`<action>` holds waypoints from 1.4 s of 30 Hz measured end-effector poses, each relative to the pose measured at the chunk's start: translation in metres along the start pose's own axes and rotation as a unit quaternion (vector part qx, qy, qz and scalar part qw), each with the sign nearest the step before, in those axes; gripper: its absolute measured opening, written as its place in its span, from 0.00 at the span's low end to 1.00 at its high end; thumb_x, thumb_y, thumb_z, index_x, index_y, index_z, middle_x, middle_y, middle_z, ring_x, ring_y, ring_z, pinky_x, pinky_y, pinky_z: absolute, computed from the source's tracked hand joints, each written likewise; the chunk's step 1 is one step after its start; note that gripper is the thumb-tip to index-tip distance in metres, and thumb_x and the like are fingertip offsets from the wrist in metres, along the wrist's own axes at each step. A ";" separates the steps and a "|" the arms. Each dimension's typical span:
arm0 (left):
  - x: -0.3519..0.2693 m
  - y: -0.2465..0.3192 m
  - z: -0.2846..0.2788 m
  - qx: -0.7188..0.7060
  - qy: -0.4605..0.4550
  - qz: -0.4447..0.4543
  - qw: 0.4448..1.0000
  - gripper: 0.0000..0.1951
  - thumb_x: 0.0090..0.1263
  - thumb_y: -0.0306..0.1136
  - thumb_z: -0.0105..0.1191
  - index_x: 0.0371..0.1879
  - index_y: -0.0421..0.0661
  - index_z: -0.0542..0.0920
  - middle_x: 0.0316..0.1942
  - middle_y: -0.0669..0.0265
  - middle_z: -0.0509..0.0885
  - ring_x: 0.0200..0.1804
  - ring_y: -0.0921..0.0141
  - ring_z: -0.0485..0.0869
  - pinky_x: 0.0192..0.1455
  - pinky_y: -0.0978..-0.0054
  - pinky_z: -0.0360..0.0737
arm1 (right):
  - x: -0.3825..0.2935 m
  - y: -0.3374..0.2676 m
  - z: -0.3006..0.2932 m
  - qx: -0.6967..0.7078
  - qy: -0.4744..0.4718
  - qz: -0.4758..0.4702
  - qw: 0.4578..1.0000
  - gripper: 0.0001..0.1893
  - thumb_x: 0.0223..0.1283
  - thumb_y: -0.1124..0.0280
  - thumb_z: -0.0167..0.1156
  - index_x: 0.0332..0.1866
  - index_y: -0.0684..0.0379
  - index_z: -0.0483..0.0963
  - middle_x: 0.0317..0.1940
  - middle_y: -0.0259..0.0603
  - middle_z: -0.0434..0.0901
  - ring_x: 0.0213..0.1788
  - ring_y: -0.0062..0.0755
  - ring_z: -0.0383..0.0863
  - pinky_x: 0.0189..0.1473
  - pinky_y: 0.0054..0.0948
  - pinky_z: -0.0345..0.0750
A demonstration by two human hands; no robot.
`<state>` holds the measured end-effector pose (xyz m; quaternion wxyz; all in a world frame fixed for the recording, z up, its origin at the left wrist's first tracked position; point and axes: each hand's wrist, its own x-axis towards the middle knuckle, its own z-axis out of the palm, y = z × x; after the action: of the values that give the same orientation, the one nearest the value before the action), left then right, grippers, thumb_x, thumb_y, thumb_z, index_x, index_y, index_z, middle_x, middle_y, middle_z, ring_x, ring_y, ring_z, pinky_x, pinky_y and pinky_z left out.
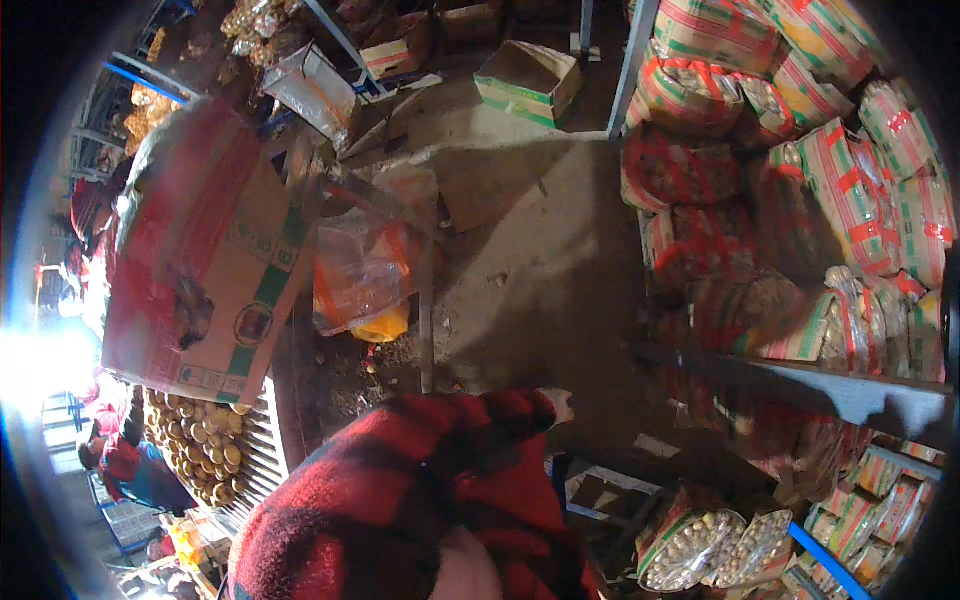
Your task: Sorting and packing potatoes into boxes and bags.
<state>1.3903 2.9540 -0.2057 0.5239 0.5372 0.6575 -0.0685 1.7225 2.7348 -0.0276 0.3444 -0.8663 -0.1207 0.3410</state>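
Note:
A red-and-black plaid sleeve (420,450) crosses the lower middle of the view. At its cuff a small patch of my left hand (561,406) shows; its fingers are mostly hidden, and I cannot tell what they do. My right hand is out of view. To the left, a large cardboard box (247,292) with green bands and red covering stands tilted in the picture. It has a dark patch on its side, perhaps a handle hole. Beside the box, a clear and orange plastic bag (364,270) hangs near a frame post, with a yellow piece (381,324) at its lower end.
Filled, red-taped cartons (697,169) are stacked along the right. Round tan produce (199,446) lies by metal slats (262,442) at left, near a person (124,461). An open carton (525,86) sits on the floor ahead. A metal beam (847,390) crosses the right side.

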 end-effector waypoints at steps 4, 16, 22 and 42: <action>0.006 0.096 -0.019 0.082 -0.084 0.110 0.987 0.33 0.58 0.52 0.54 0.61 0.47 0.75 0.60 0.54 0.77 0.63 0.54 0.74 0.66 0.59 0.70 | 0.001 0.025 -0.014 0.064 0.018 0.032 0.997 0.19 0.65 0.67 0.53 0.58 0.63 0.70 0.49 0.40 0.78 0.44 0.37 0.79 0.48 0.35 0.77; -0.002 0.233 0.102 0.319 -0.235 0.320 0.860 0.22 0.65 0.48 0.51 0.54 0.48 0.78 0.51 0.53 0.82 0.54 0.54 0.80 0.57 0.61 0.74 | -0.166 0.248 0.023 0.537 0.259 0.223 0.772 0.18 0.65 0.66 0.52 0.57 0.61 0.72 0.45 0.39 0.80 0.41 0.35 0.80 0.44 0.34 0.77; 0.044 0.211 0.160 0.504 -0.383 0.214 0.744 0.22 0.59 0.51 0.55 0.51 0.56 0.81 0.48 0.60 0.84 0.50 0.57 0.83 0.51 0.61 0.79 | -0.204 0.243 0.141 0.725 0.308 0.241 0.567 0.17 0.66 0.65 0.51 0.56 0.60 0.73 0.44 0.38 0.80 0.39 0.34 0.80 0.42 0.34 0.78; 0.181 0.265 0.094 0.390 -0.259 0.155 0.870 0.15 0.63 0.37 0.58 0.47 0.47 0.84 0.39 0.55 0.86 0.42 0.62 0.86 0.46 0.67 0.81 | 0.462 0.207 0.259 -0.161 -0.016 0.094 0.982 0.34 0.56 0.55 0.60 0.68 0.53 0.62 0.63 0.51 0.68 0.63 0.51 0.70 0.61 0.44 0.72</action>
<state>1.6770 3.1171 -0.2600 0.4271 0.7558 0.3262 -0.3740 1.8843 2.9215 -0.5401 0.1648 -0.9123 -0.0973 0.3620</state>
